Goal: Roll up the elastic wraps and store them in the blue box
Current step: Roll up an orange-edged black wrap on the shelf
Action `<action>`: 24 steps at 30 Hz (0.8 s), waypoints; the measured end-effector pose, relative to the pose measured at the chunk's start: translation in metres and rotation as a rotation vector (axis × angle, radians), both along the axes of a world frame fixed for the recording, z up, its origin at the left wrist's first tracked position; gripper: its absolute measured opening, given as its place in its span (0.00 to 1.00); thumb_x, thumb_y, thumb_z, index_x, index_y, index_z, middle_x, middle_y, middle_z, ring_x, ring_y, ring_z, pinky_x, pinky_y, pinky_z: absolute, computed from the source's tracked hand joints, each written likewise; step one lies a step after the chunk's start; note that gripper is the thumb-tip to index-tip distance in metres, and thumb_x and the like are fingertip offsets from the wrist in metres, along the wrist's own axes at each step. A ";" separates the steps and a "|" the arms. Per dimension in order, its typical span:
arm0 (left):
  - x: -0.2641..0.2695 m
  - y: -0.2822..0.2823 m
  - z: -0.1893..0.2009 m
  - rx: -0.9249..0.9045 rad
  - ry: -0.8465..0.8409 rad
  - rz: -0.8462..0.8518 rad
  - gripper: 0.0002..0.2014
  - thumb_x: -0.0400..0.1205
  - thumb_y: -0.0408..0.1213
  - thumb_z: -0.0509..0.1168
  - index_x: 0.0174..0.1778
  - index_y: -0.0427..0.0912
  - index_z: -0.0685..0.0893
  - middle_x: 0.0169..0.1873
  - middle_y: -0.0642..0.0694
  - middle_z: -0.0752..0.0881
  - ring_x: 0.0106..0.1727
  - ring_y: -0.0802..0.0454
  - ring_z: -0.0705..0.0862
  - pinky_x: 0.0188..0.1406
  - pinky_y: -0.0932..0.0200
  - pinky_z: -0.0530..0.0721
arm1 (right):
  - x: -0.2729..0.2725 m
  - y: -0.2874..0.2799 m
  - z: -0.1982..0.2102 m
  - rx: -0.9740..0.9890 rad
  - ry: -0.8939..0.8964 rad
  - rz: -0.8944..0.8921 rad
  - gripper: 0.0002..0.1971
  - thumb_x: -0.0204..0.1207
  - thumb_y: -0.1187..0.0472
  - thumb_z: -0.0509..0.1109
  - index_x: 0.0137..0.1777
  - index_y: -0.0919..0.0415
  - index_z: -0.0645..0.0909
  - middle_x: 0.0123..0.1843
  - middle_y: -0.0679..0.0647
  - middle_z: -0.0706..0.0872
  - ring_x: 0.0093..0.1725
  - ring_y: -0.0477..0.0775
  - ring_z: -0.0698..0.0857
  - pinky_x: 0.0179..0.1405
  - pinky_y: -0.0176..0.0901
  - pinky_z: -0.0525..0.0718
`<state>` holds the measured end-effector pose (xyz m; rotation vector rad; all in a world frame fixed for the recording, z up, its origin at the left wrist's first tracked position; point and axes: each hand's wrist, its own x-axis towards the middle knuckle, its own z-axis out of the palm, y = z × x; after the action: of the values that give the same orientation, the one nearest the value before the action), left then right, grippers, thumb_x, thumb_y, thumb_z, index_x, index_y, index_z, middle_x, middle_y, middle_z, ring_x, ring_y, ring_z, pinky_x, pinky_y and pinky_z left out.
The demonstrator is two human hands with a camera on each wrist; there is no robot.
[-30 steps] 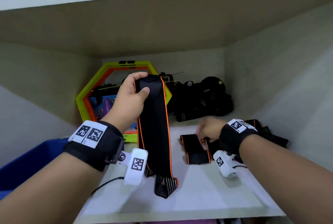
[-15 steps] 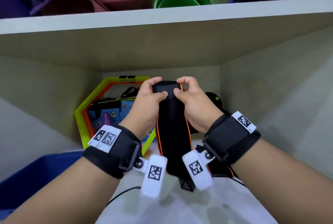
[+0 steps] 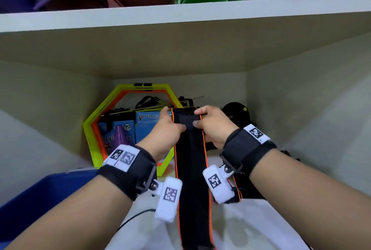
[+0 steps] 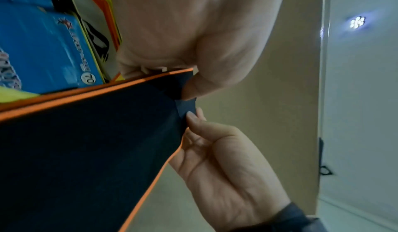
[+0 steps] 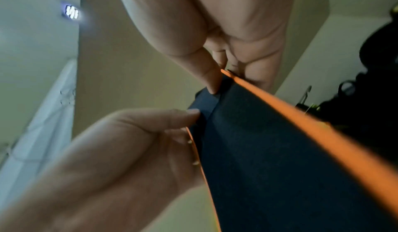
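Wrap [image 3: 190, 161], black elastic with orange edging: top end pinched by left hand [image 3: 166, 129] and right hand [image 3: 212, 125], held above the shelf [image 3: 251, 219], remainder hanging down. Blue box [image 3: 40, 195] near left. Hexagonal yellow frame [image 3: 94, 127] far left.

We see a black elastic wrap with orange edging [image 3: 190, 161]. Behind it stands a neon-yellow and orange hexagonal frame [image 3: 94, 135] and a bright blue printed carton [image 3: 148, 127]. Our black wrist straps [image 3: 128, 173] carry white tags with black square-code patterns. At lower left sits a deep blue plastic box [image 3: 40, 193].
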<state>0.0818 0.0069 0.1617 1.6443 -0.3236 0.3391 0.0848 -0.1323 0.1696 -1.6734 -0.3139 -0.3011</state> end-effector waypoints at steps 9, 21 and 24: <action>0.010 0.032 0.040 0.198 -0.336 0.053 0.10 0.84 0.29 0.68 0.58 0.44 0.78 0.45 0.39 0.89 0.41 0.50 0.86 0.45 0.56 0.83 | 0.015 -0.004 0.015 -0.131 -0.367 -0.228 0.26 0.66 0.77 0.77 0.51 0.50 0.71 0.42 0.58 0.90 0.40 0.54 0.86 0.49 0.52 0.86; -0.026 0.051 -0.154 0.950 -0.054 -0.134 0.11 0.70 0.32 0.75 0.43 0.49 0.83 0.42 0.50 0.87 0.38 0.56 0.83 0.36 0.58 0.82 | -0.041 -0.016 -0.158 -0.995 0.123 -0.034 0.12 0.58 0.63 0.81 0.36 0.49 0.81 0.34 0.44 0.84 0.33 0.43 0.81 0.30 0.36 0.77; -0.043 0.058 -0.173 0.967 -0.099 -0.243 0.10 0.71 0.29 0.73 0.44 0.47 0.83 0.40 0.49 0.87 0.30 0.65 0.79 0.31 0.69 0.76 | -0.058 -0.017 -0.172 -1.018 0.138 0.035 0.11 0.61 0.65 0.81 0.41 0.53 0.86 0.36 0.45 0.86 0.32 0.39 0.81 0.31 0.30 0.76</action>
<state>0.0387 0.0647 -0.0113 2.4961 -0.8447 0.0621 0.0266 -0.1498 -0.0028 -2.6682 -0.4272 0.0324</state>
